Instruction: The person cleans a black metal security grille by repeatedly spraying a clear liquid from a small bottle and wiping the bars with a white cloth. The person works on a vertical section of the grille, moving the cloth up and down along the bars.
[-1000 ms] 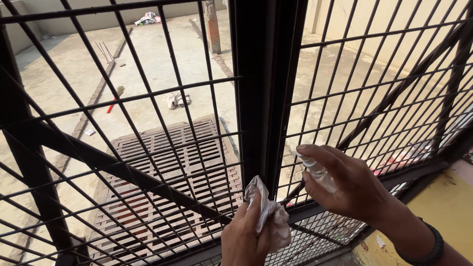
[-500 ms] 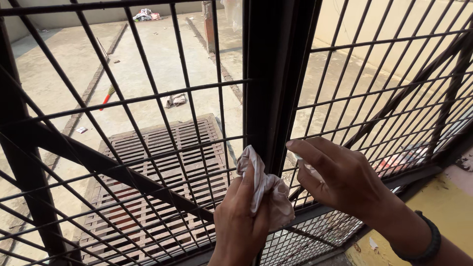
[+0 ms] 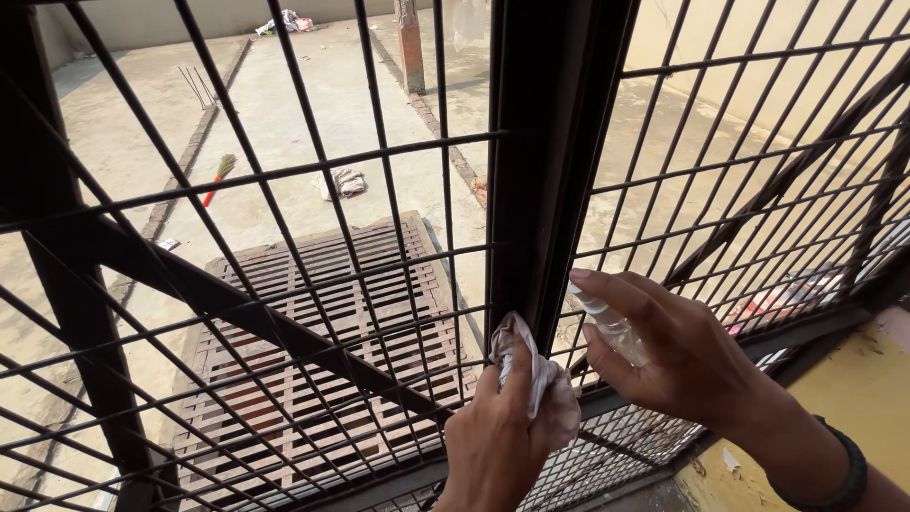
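Left hand point(image 3: 498, 441), lower than before, clenched on crumpled cloth point(image 3: 537, 379) against black post point(image 3: 540, 161); right hand point(image 3: 678, 356) gripping spray bottle point(image 3: 611, 322) alongside.

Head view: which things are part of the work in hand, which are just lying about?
In hand:
- left hand pressing crumpled cloth against the dark upright post
- right hand gripping small clear spray bottle, finger on top
- metal grille

Lying about, on the ground outside:
- broom with red handle
- rags
- floor grate
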